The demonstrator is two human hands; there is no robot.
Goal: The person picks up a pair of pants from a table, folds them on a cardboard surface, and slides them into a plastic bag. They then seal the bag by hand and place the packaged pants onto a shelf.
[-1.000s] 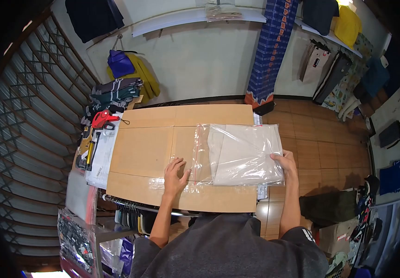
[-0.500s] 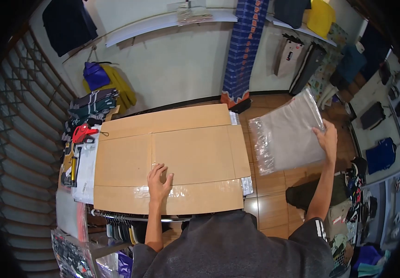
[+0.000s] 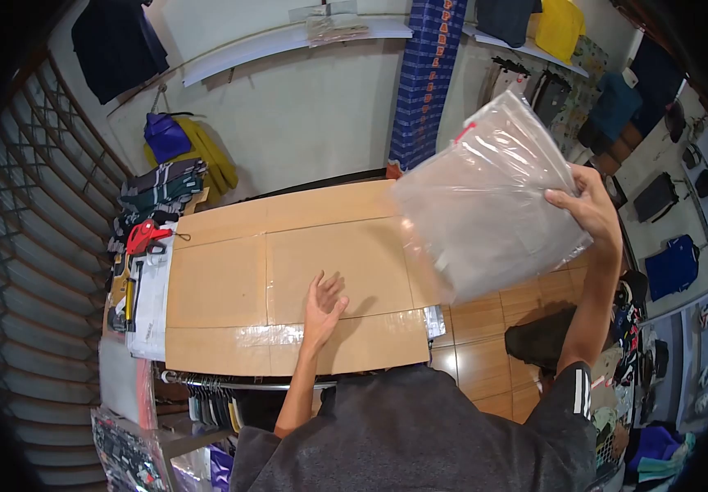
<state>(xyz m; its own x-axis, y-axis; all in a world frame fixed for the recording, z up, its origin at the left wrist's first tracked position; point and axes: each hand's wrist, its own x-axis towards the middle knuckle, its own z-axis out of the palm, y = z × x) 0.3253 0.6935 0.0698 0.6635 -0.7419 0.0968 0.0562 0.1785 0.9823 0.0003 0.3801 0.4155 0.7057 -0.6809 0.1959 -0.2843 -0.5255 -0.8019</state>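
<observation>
My right hand (image 3: 587, 203) grips the right edge of a clear plastic zip bag (image 3: 493, 197), thumb on top. The bag is wide and glossy, with a small red slider near its upper edge. It hangs in the air, its left side over the right end of a flat cardboard sheet (image 3: 215, 283). Whether anything lies inside the bag I cannot make out. Above the front half of the cardboard, my left hand (image 3: 323, 310) holds nothing, its fingers apart and slightly curled.
A red tape dispenser (image 3: 147, 236) and a yellow-handled tool (image 3: 130, 299) lie left of the cardboard. Folded clothes (image 3: 161, 184) are stacked at the back left. A blue patterned pillar (image 3: 425, 90) stands behind. Dark cloth (image 3: 541, 338) lies at the right, above the tiled floor (image 3: 481, 361).
My right hand has raised the plastic bag and brought it leftward, partly over the cardboard. My left hand has shifted right and its fingers have lifted.
</observation>
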